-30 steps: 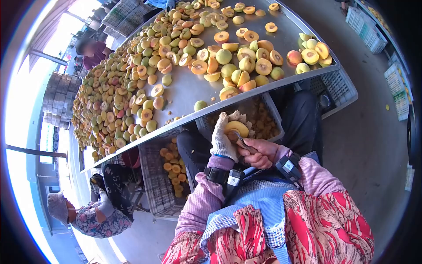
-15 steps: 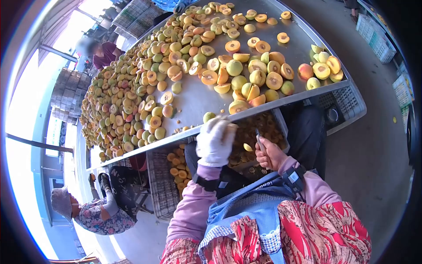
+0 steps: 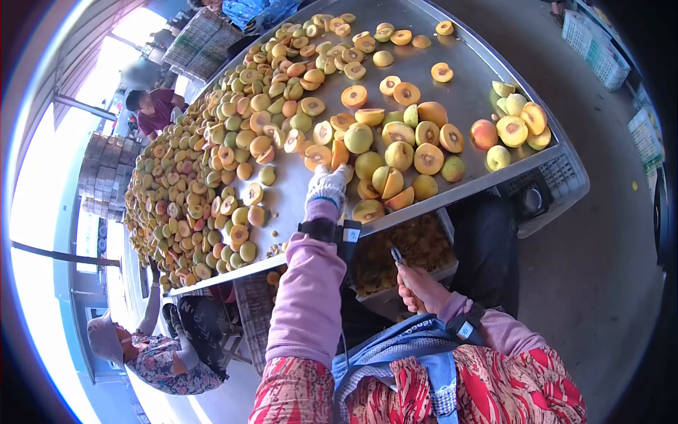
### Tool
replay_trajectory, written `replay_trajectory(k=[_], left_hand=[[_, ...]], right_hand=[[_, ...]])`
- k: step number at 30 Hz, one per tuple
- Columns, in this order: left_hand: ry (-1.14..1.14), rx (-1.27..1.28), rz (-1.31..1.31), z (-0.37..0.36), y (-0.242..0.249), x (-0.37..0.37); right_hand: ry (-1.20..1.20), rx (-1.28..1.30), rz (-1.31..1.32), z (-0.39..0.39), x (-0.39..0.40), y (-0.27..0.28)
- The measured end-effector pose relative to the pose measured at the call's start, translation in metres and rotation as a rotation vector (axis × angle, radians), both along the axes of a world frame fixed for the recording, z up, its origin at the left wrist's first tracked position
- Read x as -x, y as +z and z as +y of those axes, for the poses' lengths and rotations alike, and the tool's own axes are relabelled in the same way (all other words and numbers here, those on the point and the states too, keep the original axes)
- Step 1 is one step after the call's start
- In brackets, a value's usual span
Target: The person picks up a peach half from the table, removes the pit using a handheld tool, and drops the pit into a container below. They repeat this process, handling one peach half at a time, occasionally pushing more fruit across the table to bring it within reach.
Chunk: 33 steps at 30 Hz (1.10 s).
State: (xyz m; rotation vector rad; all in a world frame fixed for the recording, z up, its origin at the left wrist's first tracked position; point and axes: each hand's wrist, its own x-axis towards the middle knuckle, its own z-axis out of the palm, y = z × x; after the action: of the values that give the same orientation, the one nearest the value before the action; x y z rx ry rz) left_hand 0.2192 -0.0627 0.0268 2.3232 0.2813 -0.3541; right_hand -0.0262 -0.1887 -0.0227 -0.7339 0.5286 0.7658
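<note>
My left hand (image 3: 328, 185), in a white glove, reaches onto the metal table (image 3: 466, 109). Its fingers are closed around an orange peach half (image 3: 340, 153), beside other cut fruit. My bare right hand (image 3: 421, 288) is wrapped round a small metal tool (image 3: 396, 256), pointing up and left, in front of the table edge. Below the edge, under the tool's tip, a crate (image 3: 446, 272) holds small brown and orange pieces. Halved and whole peaches (image 3: 400, 155) lie right of my left hand, and a large heap of halves (image 3: 191, 169) spreads to the left.
A co-worker in a hat (image 3: 106, 339) sits at the lower left, one arm at the table. Another person (image 3: 152, 109) stands across the heap. Stacked crates (image 3: 106, 173) stand at the far left. A grey crate (image 3: 561, 177) is under the table's right corner.
My left hand has moved up over the table edge and closed on a peach half. My right hand, still holding the tool, has shifted slightly down and left. The seated co-worker's arm now reaches the table.
</note>
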Motion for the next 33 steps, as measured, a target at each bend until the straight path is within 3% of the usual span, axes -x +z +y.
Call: replay_trajectory(k=[1, 3, 4, 5, 10, 13, 15, 16, 20, 23, 33], left_hand=[[0.021, 0.06, -0.007, -0.004, -0.015, -0.008], [-0.705, -0.535, -0.541, 0.027, -0.04, -0.016], [-0.462, 0.134, -0.444, 0.033, -0.039, -0.011], [0.151, 0.424, -0.034, 0.002, 0.011, 0.016], [0.099, 0.679, -0.144, 0.029, 0.054, 0.113], [0.191, 1.094, -0.277, 0.037, 0.017, 0.16], [0.382, 1.475, -0.111, 0.031, 0.02, 0.188], [0.451, 1.56, -0.056, 0.034, 0.012, 0.193], [0.52, 1.513, -0.031, 0.035, 0.012, 0.205], [0.498, 1.4, -0.077, 0.038, 0.004, 0.211], [0.484, 1.413, -0.201, 0.029, 0.0, 0.213]], right_hand=[[-0.016, -0.002, 0.009, -0.002, 0.002, 0.001], [-0.036, -0.007, -0.008, -0.002, 0.007, -0.002], [-0.045, -0.003, -0.053, -0.004, 0.006, 0.001], [-0.054, 0.0, -0.101, -0.005, 0.004, 0.005], [-0.065, 0.129, -0.455, -0.001, 0.001, 0.044], [0.012, 0.195, -0.629, 0.015, 0.003, 0.059], [-0.074, 0.586, -1.063, 0.033, 0.008, 0.05], [-0.065, 0.635, -1.028, 0.038, 0.015, 0.046], [0.188, 0.868, -1.033, 0.031, 0.025, 0.042], [0.049, 0.84, -1.073, 0.038, 0.028, 0.044], [0.117, 0.889, -1.0, 0.051, 0.021, 0.035]])
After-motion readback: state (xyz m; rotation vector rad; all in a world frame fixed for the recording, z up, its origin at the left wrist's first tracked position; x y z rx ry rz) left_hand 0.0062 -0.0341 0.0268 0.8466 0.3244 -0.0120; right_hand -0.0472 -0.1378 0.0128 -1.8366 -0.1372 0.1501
